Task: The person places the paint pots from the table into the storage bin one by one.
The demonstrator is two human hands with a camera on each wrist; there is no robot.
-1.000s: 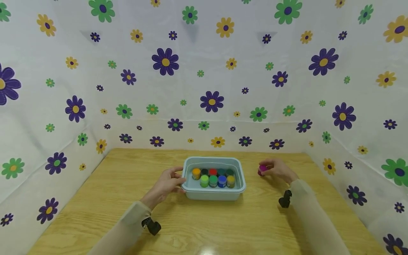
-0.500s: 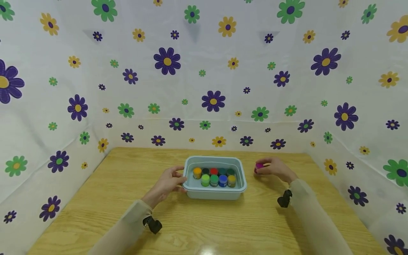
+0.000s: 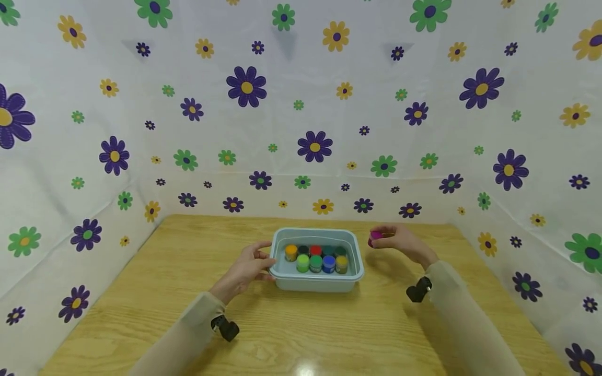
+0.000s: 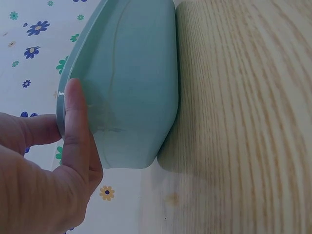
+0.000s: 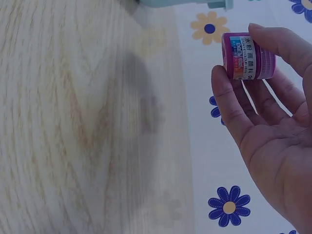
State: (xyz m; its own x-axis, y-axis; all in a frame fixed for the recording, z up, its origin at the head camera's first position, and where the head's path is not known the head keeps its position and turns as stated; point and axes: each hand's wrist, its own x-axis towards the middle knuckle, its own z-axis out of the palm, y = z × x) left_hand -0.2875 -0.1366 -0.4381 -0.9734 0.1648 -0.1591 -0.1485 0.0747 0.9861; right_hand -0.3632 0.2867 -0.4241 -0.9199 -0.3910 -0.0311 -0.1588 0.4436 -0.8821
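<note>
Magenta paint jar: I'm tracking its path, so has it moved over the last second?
Yes. The magenta paint jar, pinched by the right hand, has risen and shifted left toward the blue tub's far right corner.

A staged recording booth

A wooden table (image 3: pixel 141 313) is enclosed on three sides by white sheeting (image 3: pixel 70 130) printed with flowers, beyond the fingers.
</note>
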